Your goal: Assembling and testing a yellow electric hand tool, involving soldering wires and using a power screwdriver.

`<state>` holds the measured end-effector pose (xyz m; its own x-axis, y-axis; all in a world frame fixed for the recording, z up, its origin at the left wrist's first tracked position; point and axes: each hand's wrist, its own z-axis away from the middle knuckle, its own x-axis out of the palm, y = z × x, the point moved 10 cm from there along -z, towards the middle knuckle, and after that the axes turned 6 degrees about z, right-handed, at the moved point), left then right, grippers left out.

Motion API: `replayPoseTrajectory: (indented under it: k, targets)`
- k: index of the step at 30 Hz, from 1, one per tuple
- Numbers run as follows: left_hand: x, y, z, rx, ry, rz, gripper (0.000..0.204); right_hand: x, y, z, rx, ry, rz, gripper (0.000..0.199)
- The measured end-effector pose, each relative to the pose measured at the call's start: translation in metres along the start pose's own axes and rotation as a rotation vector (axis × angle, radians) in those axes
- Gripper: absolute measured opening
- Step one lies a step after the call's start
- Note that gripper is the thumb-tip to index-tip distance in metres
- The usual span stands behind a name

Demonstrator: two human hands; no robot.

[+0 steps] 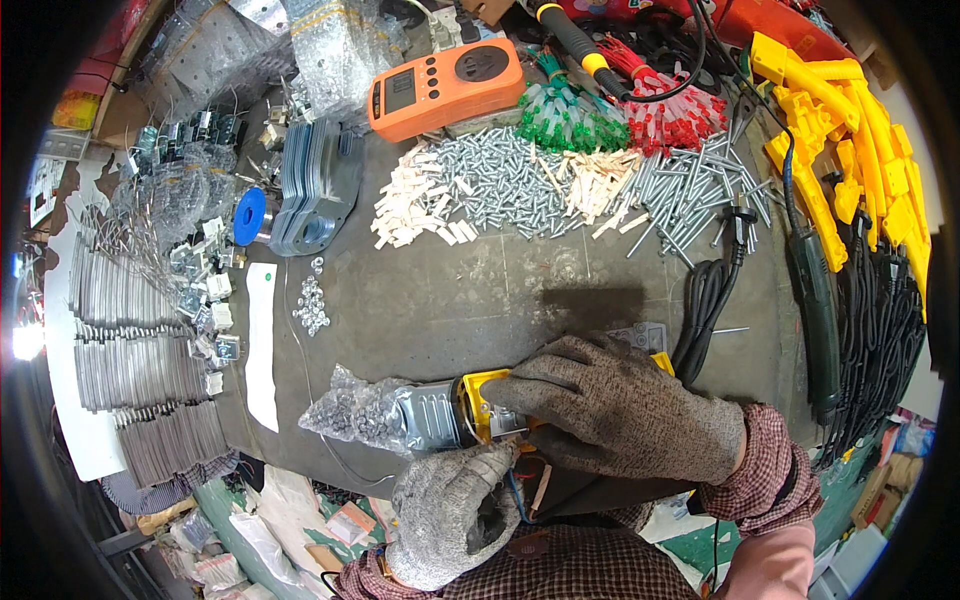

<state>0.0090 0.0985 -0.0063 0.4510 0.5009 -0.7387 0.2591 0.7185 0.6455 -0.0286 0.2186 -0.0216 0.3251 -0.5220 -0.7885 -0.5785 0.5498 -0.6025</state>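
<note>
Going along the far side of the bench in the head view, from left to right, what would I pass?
Stack of blue-grey metal plates → orange meter → green-tipped parts → red-tipped parts → yellow plastic pieces.

The widest bare stretch of the bench (470, 290) lies in the middle, between the screw pile (500, 185) at the far side and the yellow part (478, 400) under the hands near the front edge. To the left, a white strip (262, 345) and a small heap of nuts (311, 305) narrow it. To the right, a coiled black cable (705, 300) and a dark green tool (818, 310) close it off. A clear bag of small parts (355, 410) blocks the near left.
</note>
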Motion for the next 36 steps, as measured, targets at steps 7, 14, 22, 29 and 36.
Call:
replayPoseTrajectory:
  k: [7, 14, 22, 29, 36]
  targets:
    - [-0.008, 0.014, -0.001, 0.098, 0.097, 0.012, 0.047, -0.001, 0.001, 0.002, -0.004, 0.023, 0.018, 0.053]
    - [-0.026, 0.002, 0.014, -0.061, 0.431, 0.416, 0.037, 0.007, 0.003, 0.001, 0.061, -0.026, -0.054, 0.067]
    - [-0.007, 0.039, -0.006, 0.089, 0.179, -0.255, 0.034, 0.006, -0.002, 0.007, -0.055, 0.1, -0.024, 0.051]
    - [-0.005, 0.045, 0.0, 0.034, 0.199, -0.348, 0.03, -0.006, -0.018, 0.008, -0.207, 0.153, 0.042, 0.049]
    - [0.001, 0.022, 0.008, -0.064, 0.197, -0.153, 0.029, -0.001, 0.0, 0.008, -0.065, 0.182, -0.182, 0.048]
